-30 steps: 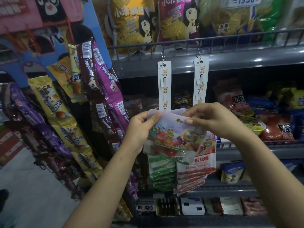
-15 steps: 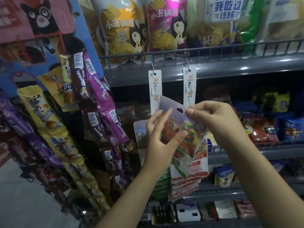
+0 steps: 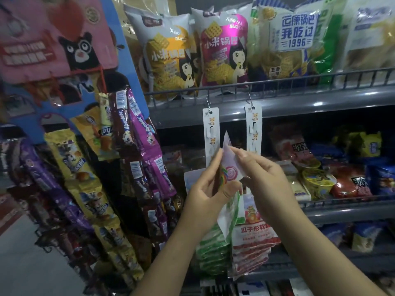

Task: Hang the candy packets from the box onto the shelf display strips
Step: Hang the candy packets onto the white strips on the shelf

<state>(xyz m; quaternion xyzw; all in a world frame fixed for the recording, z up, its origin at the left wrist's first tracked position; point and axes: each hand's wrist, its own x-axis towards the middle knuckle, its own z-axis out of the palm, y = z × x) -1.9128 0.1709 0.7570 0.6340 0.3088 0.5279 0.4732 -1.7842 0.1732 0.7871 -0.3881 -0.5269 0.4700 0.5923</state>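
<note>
A candy packet (image 3: 229,172) with a rainbow lollipop print stands upright between my hands, its top corner just right of the left display strip (image 3: 211,133). My left hand (image 3: 210,189) grips its left edge, and my right hand (image 3: 265,178) pinches its upper right side. The right display strip (image 3: 253,129) hangs from the same shelf rail. Green packets (image 3: 211,251) hang low on the left strip, red and white packets (image 3: 252,238) low on the right one. The box is out of view.
The grey wire shelf rail (image 3: 277,82) holds large snack bags (image 3: 222,48). Purple and yellow candy strips (image 3: 139,133) hang on a rack at the left. Bowls and red bags (image 3: 342,178) fill the lower shelf on the right.
The packet has been turned from flat and tilted to upright and edge-on, and lifted toward the left strip. The view has tilted upward.
</note>
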